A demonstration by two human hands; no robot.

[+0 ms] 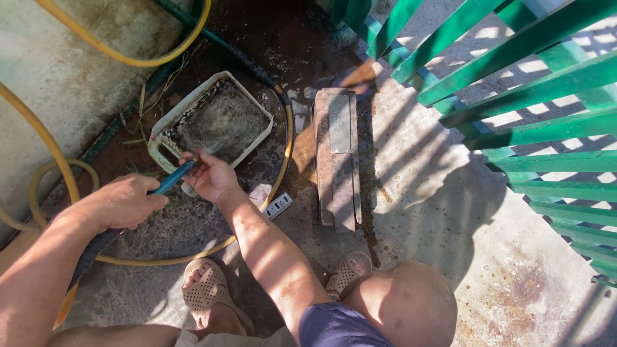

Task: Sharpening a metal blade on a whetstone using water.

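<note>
Spray blurs the tray's [212, 122] inside beyond the right hand [211, 177]; the left hand [122, 202] hides part of the blue hose [172, 180].

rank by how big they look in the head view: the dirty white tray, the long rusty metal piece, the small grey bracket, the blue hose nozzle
1. Dirty white tray
2. Long rusty metal piece, close behind the tray, so that order is unsure
3. Blue hose nozzle, partly hidden by the hands
4. Small grey bracket

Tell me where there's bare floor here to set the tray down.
Bare concrete lies right of the rusty metal bar, toward the green gate. Around the dirty tray it is crowded: yellow hose loops, both hands on the blue hose nozzle, sandalled feet below.
</note>
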